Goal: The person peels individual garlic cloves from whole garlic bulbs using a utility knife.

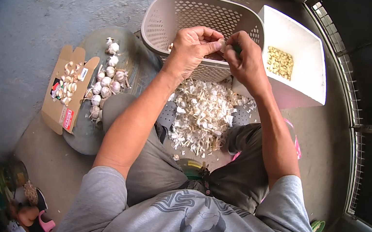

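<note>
Above the near rim of a beige perforated basket (pixel 158 48), my left hand (pixel 192 48) pinches a small pale piece, apparently a garlic clove (pixel 221 45). My right hand (pixel 247 60) meets it fingertip to fingertip. Its fingers are curled around something green, mostly hidden, that I cannot make out. Peeled cloves (pixel 279 63) lie in a white foam box (pixel 309 43) right of the basket. Below the basket, garlic skins (pixel 201 113) are heaped on the floor between my feet.
Whole garlic bulbs (pixel 107 81) lie on a round grey surface (pixel 131 48) at the left. Beside them, an opened cardboard box (pixel 53 108) holds unpeeled cloves (pixel 69 84). A metal grille (pixel 357 179) runs along the right. Assorted items (pixel 28 203) stand at the lower left.
</note>
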Action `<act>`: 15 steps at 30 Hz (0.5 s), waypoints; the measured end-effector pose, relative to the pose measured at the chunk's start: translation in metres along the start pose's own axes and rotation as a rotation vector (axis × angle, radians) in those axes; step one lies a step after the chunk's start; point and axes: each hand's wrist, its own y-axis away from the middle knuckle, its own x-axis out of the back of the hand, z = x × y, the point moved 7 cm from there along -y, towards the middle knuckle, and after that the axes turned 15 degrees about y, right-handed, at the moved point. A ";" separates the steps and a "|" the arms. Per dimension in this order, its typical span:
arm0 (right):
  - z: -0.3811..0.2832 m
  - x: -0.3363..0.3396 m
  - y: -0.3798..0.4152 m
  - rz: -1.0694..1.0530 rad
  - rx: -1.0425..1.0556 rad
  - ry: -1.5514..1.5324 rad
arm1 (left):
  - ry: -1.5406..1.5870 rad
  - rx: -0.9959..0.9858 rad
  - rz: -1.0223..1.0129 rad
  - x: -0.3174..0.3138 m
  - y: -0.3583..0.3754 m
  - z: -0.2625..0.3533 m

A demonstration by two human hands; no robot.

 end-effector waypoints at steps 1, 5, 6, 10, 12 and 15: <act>-0.003 -0.001 0.000 0.019 0.024 0.002 | 0.026 0.007 0.014 0.000 0.001 0.002; 0.001 -0.007 0.001 -0.036 -0.023 -0.055 | 0.049 -0.012 0.069 0.005 0.001 0.003; 0.005 -0.010 0.000 -0.082 -0.069 -0.086 | 0.033 -0.031 0.084 0.006 0.001 0.004; 0.014 -0.013 0.001 -0.061 -0.093 -0.159 | 0.043 -0.014 0.074 0.003 0.001 0.000; 0.018 -0.012 0.000 -0.111 -0.159 -0.207 | 0.111 0.003 0.079 0.005 0.001 -0.003; 0.021 -0.013 0.001 -0.203 -0.289 -0.336 | 0.133 -0.003 0.073 0.006 0.001 -0.003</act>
